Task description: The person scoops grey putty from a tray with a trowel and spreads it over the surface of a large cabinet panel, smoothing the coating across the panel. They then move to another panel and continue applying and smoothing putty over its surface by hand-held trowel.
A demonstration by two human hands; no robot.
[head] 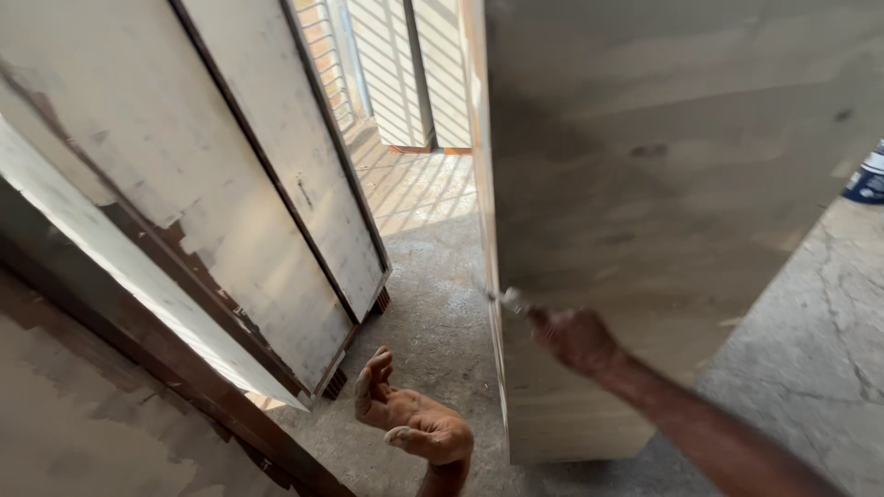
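1. A small metal-tipped tool (pixel 505 297), thin and pale, sits in the grip of the person's right hand (pixel 573 337), its tip touching the near edge of a tall upright plywood panel (pixel 663 184) at about the lower third of that edge.
2. The right hand is closed around the tool's handle, fingers curled tight; the handle itself is hidden inside the fist, so its shape cannot be told.
3. The right forearm runs in from the lower right corner, crossing in front of the panel's broad pale-grey face.
4. The left hand (pixel 410 419) hangs free low in the middle of the view, palm turned up, fingers loosely bent and spread, holding nothing and touching nothing; it is just left of the panel's bottom edge.
5. The plywood panel stands on a rough grey concrete floor (pixel 433 322), which is dusty and cracked at the right.
6. To the left, worn white-painted boards with dark edges (pixel 276 184) lean together at a slant, their paint flaked away in patches.
7. Sunlight falls in stripes on the floor beyond, below pale slatted shutters (pixel 405 64).
8. A blue-and-white container (pixel 867 179) shows partly at the right edge.
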